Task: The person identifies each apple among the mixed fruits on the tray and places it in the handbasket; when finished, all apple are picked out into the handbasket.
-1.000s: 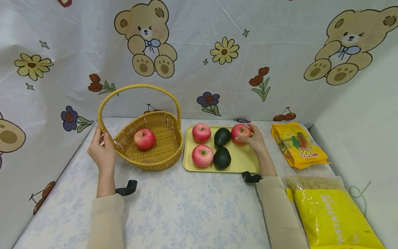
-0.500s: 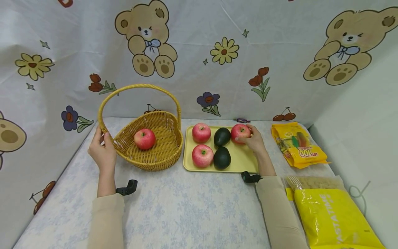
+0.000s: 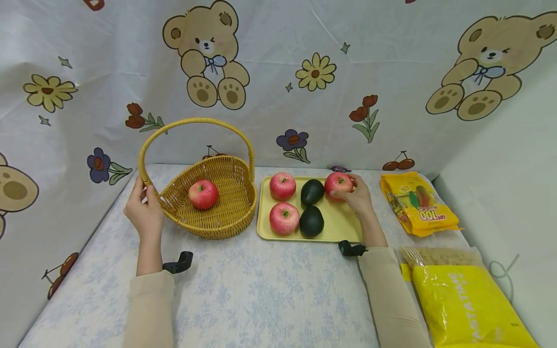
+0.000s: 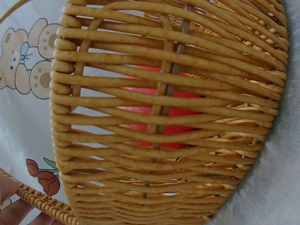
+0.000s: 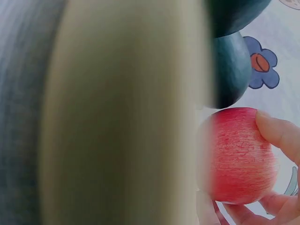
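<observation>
My left hand holds the lower left end of the handle on a yellow wicker basket. In the basket lies one red apple, which shows through the weave in the left wrist view. My right hand grips another red apple at the far right of a pale yellow tray. In the right wrist view, thumb and fingers curve around this apple. Two dark green avocados sit left of it on the tray, beside two more red apples.
A yellow snack bag lies right of the tray, and a larger yellow pasta bag is nearer, by the right sleeve. A small purple wrapped candy lies behind the tray. A bear-printed curtain hangs behind the table.
Both hands keep their holds on the basket handle and the apple. The gripped apple has shifted very slightly; the head view has drifted a little.
</observation>
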A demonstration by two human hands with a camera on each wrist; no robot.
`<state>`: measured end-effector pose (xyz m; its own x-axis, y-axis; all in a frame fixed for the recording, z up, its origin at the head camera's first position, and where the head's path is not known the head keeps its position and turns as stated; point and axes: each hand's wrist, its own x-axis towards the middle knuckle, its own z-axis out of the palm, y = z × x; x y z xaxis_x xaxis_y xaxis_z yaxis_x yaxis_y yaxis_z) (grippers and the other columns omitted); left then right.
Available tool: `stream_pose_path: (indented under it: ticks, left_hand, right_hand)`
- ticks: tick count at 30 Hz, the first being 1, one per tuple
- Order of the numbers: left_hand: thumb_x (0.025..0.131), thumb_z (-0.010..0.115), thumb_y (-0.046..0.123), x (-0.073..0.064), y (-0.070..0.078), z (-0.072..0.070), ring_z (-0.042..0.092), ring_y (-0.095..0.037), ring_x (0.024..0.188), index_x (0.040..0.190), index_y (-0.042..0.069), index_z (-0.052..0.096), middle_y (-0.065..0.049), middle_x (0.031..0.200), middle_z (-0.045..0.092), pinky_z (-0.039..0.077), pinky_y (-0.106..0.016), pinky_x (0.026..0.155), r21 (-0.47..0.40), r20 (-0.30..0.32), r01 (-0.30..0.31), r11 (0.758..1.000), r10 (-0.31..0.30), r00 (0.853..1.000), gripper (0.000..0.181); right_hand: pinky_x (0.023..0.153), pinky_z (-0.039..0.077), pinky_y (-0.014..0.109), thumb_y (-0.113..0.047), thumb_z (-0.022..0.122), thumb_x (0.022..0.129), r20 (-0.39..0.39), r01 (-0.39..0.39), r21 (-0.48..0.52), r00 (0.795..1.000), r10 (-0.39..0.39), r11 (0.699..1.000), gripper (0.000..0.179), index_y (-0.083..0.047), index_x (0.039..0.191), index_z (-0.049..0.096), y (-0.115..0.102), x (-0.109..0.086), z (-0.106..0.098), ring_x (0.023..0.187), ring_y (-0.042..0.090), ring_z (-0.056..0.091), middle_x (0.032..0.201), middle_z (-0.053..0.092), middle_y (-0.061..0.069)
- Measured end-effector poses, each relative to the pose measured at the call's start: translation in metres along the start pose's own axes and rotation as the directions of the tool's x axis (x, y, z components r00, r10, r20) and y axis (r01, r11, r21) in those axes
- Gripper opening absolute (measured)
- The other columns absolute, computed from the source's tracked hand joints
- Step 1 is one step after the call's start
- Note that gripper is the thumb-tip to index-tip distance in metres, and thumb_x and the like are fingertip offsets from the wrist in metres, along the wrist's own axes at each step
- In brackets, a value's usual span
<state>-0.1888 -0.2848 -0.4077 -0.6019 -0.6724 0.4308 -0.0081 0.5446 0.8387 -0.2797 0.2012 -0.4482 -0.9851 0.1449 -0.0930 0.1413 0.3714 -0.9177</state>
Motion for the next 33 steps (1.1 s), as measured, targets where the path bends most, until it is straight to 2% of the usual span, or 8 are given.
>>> stream_pose_path:
  ticks: [4, 8, 12, 18, 24, 28, 33]
  left_hand:
    - [0.102, 0.05, 0.016, 0.0, 0.0, 0.0, 0.065, -0.022, 0.11, 0.14, 0.017, 0.056, -0.005, 0.129, 0.066, 0.055, -0.023, 0.085, 0.0, 0.0, -0.002, 1.0, 0.002, 1.0, 0.039]
    - [0.102, 0.05, 0.016, 0.0, 0.0, -0.001, 0.065, -0.021, 0.109, 0.139, 0.017, 0.056, -0.005, 0.128, 0.066, 0.053, -0.018, 0.082, 0.0, -0.006, -0.005, 1.0, 0.005, 1.0, 0.038]
    - [0.102, 0.05, 0.017, 0.0, -0.001, -0.001, 0.065, -0.021, 0.109, 0.139, 0.019, 0.057, -0.005, 0.128, 0.067, 0.053, -0.019, 0.082, -0.001, -0.005, -0.004, 1.0, 0.004, 1.0, 0.038]
    - [0.102, 0.05, 0.016, -0.001, -0.001, -0.001, 0.065, -0.022, 0.109, 0.14, 0.016, 0.056, -0.007, 0.129, 0.066, 0.056, -0.026, 0.086, -0.004, 0.002, -0.01, 1.0, 0.01, 1.0, 0.039]
    - [0.102, 0.05, 0.016, -0.001, -0.001, -0.001, 0.066, -0.022, 0.109, 0.14, 0.015, 0.055, -0.007, 0.129, 0.066, 0.056, -0.026, 0.085, -0.003, 0.005, -0.014, 1.0, 0.014, 1.0, 0.039]
    - [0.102, 0.05, 0.017, -0.001, 0.0, -0.001, 0.066, -0.022, 0.109, 0.14, 0.016, 0.055, -0.006, 0.129, 0.066, 0.055, -0.023, 0.084, -0.002, 0.004, -0.01, 1.0, 0.01, 1.0, 0.039]
    - [0.102, 0.05, 0.017, -0.001, 0.0, -0.001, 0.065, -0.022, 0.109, 0.141, 0.017, 0.055, -0.006, 0.129, 0.066, 0.053, -0.017, 0.081, -0.003, 0.002, -0.005, 1.0, 0.005, 1.0, 0.039]
  right_hand:
    - [0.108, 0.041, 0.045, -0.011, 0.078, 0.081, -0.018, 0.037, 0.005, 0.999, -0.037, 0.999, 0.084, -0.007, 0.151, 0.033, -0.005, -0.001, -0.003, 0.124, 0.036, 0.041, 0.148, 0.037, 0.023]
    - [0.098, 0.045, 0.036, -0.013, 0.079, 0.081, -0.027, 0.076, 0.0, 0.997, -0.076, 0.997, 0.083, -0.008, 0.15, 0.034, -0.014, -0.005, -0.006, 0.119, 0.033, 0.043, 0.148, 0.039, 0.02]
    - [0.093, 0.045, 0.029, -0.017, 0.08, 0.081, -0.024, 0.09, 0.0, 0.996, -0.09, 0.996, 0.084, -0.011, 0.151, 0.033, -0.028, -0.012, -0.009, 0.117, 0.031, 0.043, 0.149, 0.04, 0.017]
    - [0.093, 0.046, 0.028, -0.021, 0.08, 0.081, -0.021, 0.109, 0.027, 0.994, -0.108, 0.994, 0.086, -0.015, 0.152, 0.033, -0.05, -0.026, -0.011, 0.117, 0.03, 0.044, 0.149, 0.04, 0.013]
    - [0.095, 0.049, 0.032, -0.023, 0.08, 0.081, -0.019, 0.153, 0.048, 0.988, -0.153, 0.987, 0.083, -0.019, 0.151, 0.036, -0.075, -0.046, -0.009, 0.12, 0.028, 0.044, 0.147, 0.043, 0.009]
    - [0.093, 0.049, 0.03, -0.022, 0.08, 0.081, 0.009, 0.218, 0.059, 0.976, -0.219, 0.974, 0.081, -0.016, 0.15, 0.037, -0.091, -0.061, -0.002, 0.121, 0.028, 0.045, 0.144, 0.045, 0.009]
    - [0.088, 0.05, 0.028, -0.017, 0.081, 0.08, 0.085, 0.324, 0.106, 0.939, -0.334, 0.94, 0.079, -0.012, 0.147, 0.039, -0.109, -0.077, 0.014, 0.117, 0.026, 0.047, 0.139, 0.048, 0.011]
